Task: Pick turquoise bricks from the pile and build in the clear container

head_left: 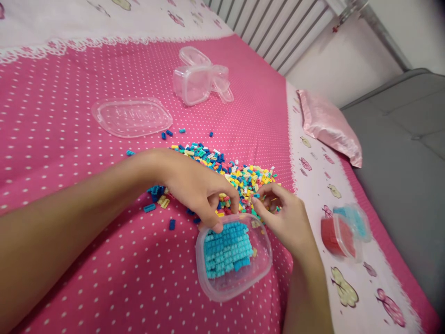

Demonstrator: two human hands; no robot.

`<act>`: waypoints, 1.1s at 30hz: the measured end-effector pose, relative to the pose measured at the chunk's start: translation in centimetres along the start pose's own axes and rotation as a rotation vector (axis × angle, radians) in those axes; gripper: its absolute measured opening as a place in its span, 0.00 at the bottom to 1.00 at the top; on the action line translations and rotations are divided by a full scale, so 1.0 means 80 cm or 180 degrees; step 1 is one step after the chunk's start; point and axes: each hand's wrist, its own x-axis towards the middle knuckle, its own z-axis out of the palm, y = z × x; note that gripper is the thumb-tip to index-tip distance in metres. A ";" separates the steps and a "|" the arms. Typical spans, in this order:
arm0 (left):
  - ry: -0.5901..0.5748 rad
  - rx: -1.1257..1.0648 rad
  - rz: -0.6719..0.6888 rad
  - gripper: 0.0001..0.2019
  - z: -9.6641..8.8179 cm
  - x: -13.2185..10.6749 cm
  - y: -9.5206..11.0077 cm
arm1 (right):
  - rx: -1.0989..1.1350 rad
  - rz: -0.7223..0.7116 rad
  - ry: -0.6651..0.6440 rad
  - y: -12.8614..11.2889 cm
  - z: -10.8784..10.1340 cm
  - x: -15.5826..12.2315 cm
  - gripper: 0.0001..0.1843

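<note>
A clear plastic container sits tilted in front of me, with rows of blue and turquoise building bricks fitted together inside it. My left hand grips its far rim, the thumb over the edge and the fingers curled behind. Beyond the container spreads a heap of small loose building bricks in yellow, blue, red, white and green. At the right part of that heap is my right hand, its thumb and fingertips drawn together. Whatever they pinch, if anything, is too small to make out.
A clear lid lies on the pink dotted bedspread. Farther back stands a clear tub with lids about it. To the right are a container of red bricks and one with blue. A pink pillow rests near the grey headboard.
</note>
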 end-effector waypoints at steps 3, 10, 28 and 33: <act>-0.0001 -0.0023 0.0007 0.26 0.000 -0.001 0.000 | -0.0016 -0.0186 -0.0295 -0.014 -0.016 -0.008 0.06; 0.0001 -0.0001 0.0157 0.25 0.001 -0.001 -0.005 | -0.0134 -0.0345 -0.0360 -0.026 -0.049 -0.030 0.12; -0.0019 -0.0057 0.0112 0.27 0.003 -0.001 -0.001 | -0.0297 -0.0760 -0.0848 -0.043 -0.066 -0.056 0.06; 0.0011 -0.0059 0.0127 0.26 0.003 -0.002 -0.003 | -0.0651 -0.0702 -0.1246 -0.059 -0.047 -0.071 0.09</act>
